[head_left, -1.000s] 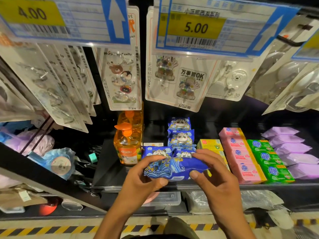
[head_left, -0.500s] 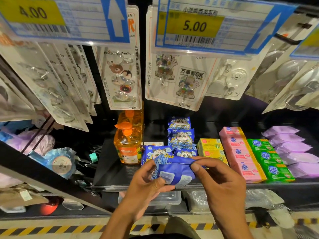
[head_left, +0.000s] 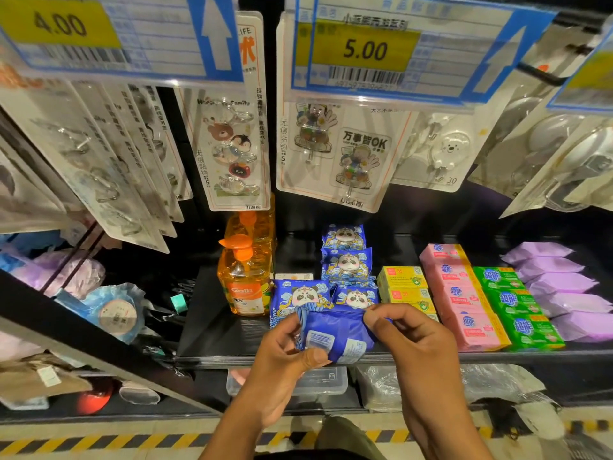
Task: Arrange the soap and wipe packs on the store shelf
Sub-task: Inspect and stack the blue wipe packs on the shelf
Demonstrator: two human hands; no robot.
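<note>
You are holding a blue wipe pack point(head_left: 335, 333) in both hands, just over the front edge of the shelf point(head_left: 212, 356). Your left hand point(head_left: 282, 363) is gripping its lower left corner, the thumb pressing on a white label. Your right hand point(head_left: 411, 343) is pinching its upper right edge between thumb and curled fingers. The pack is tilting, its label side facing you. Right behind it, two panda packs point(head_left: 300, 297) are lying side by side at the front, with more of them lined up in a row point(head_left: 346, 263) toward the back. An orange bottle point(head_left: 245, 280) is standing just to their left. To their right, yellow boxes point(head_left: 403, 283), pink soap point(head_left: 464, 300), green soap point(head_left: 517, 310) and purple packs point(head_left: 564, 287) are sitting in rows next to one another. A 5.00 price tag point(head_left: 365, 49) is hanging overhead.
</note>
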